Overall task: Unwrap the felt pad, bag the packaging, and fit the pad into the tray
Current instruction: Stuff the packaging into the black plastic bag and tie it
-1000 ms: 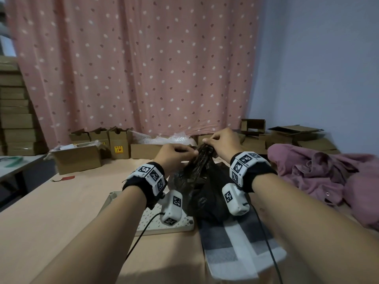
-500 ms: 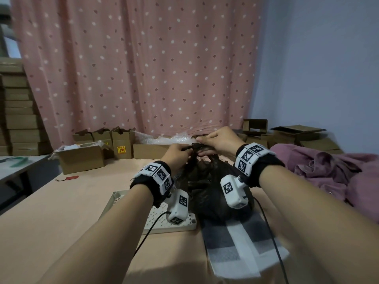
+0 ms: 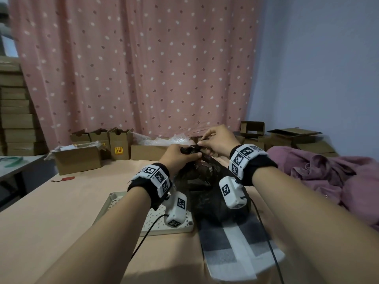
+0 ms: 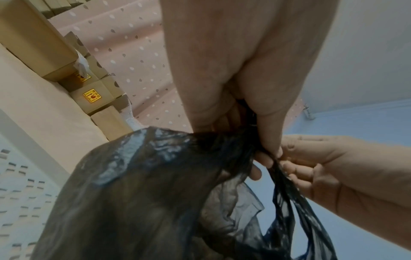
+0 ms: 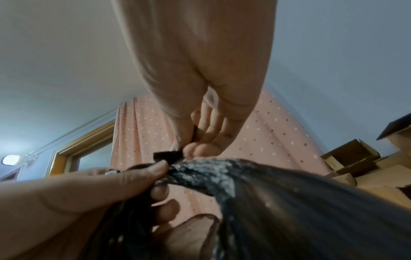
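My head camera looks forward over my table [image 3: 51, 212]; both wrist cameras peer upward, close, sharing the black bag [image 4: 144, 193].

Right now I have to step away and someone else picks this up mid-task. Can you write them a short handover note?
Left hand: grips the gathered neck of the black bag.
Right hand: pinches a strand of the bag's top, beside the left fingers; the hands look to be tying it.
Bag: on the table, bulging, between tray and pad.
Pad: grey and white, flat on the table in front of the bag, partly under it, not in the tray.
Tray: perforated, left of the bag, no pad in it.
Done: pad seems unwrapped; packaging presumably bagged, contents unseen.
Left: finish closing the bag, fit the pad into the tray.
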Motion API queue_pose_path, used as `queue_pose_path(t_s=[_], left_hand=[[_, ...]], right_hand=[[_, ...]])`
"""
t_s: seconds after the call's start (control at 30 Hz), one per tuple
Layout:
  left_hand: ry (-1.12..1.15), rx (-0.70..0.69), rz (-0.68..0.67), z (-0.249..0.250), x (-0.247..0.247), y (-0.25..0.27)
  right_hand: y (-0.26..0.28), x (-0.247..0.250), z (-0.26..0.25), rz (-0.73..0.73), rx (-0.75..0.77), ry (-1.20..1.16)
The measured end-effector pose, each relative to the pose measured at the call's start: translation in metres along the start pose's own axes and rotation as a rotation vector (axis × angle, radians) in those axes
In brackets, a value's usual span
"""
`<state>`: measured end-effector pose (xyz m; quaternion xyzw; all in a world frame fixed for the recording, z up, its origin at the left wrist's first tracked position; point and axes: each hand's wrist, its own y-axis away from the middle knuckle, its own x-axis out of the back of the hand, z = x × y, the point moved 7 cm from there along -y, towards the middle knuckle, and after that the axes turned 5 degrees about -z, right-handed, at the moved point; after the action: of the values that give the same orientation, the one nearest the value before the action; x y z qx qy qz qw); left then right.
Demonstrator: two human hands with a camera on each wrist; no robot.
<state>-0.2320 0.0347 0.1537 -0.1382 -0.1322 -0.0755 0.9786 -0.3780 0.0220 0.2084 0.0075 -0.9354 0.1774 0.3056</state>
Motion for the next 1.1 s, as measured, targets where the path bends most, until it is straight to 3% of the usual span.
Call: queue_pose_path(t_s=[0.1,0.2,0.53,0.6,0.73,0.87,1.0,1.1], left_hand=[[0.050,0.010,-0.020,-0.002,-0.002,0.001],[0.099,-0.002,-0.012,-0.002,-0.002,0.003],[0.073,0.044,0.095,-0.006,0.003,-0.001],[0.042,0.054,0.103,-0.008,0.003,-0.001],[0.007,0.070,0.114,-0.015,0.004,-0.006],[-0.016,0.130,0.085,-0.017,0.000,-0.006],[0.124,0.189,-0.022,-0.019,-0.010,0.001],[0.071,0.213,-0.025,-0.023,-0.007,0.001]], right_hand=[[-0.003,0.005,0.002,0.075,0.059,0.126],[0.000,0.001,0.006,0.033,0.062,0.187],[0.009,-0.031,0.034,-0.462,-0.245,0.395],[0.010,-0.027,0.034,-0.447,-0.253,0.416],[0.014,-0.015,0.023,-0.353,-0.247,0.105],[0.017,-0.018,0.019,-0.477,-0.134,0.343],[0.012,-0.012,0.018,-0.342,-0.043,0.382],[0.015,-0.010,0.022,-0.349,-0.064,0.397]])
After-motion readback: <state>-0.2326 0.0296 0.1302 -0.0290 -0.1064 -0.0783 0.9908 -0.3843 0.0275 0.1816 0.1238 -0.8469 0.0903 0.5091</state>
